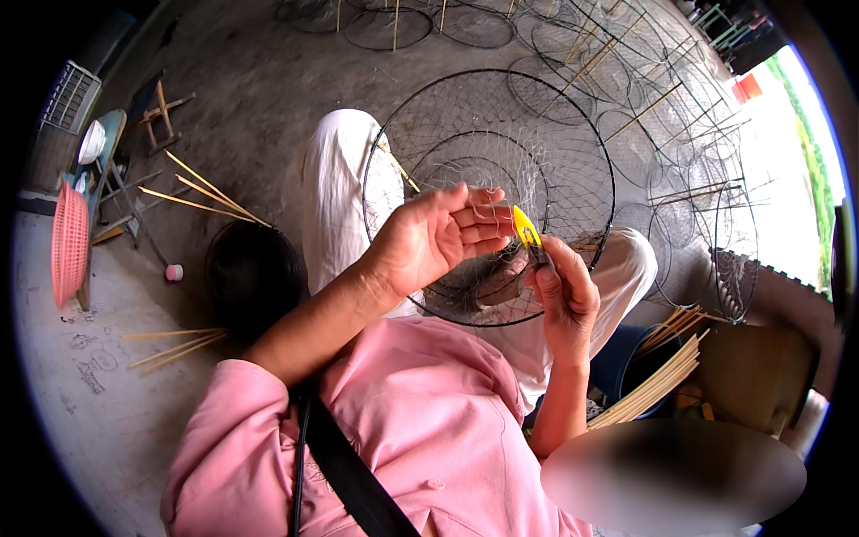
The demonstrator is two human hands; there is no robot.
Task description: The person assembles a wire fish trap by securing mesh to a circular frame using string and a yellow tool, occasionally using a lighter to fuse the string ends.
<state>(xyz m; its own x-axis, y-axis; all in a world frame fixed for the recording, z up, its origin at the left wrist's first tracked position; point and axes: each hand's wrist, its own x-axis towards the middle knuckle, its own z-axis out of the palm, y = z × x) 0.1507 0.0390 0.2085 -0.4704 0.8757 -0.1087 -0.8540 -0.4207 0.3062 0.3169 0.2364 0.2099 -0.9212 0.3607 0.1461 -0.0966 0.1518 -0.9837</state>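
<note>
My right hand pinches a small yellow netting needle, its pointed end up and its lower part hidden by my fingers. Thin pale thread runs between the needle and the fingers of my left hand. That hand is turned palm up, its fingers stretched out and slightly bent, and grips nothing that I can see. Beneath both hands a round net trap with a black hoop and dark mesh rests between my knees. Smaller hoops show inside it, and loose pale strands lie over its mesh.
More hooped nets with sticks fill the far right. To my right, thin wooden sticks lean in a dark blue bucket. On my left are a black bucket, more sticks, a pink basket and a folding stool.
</note>
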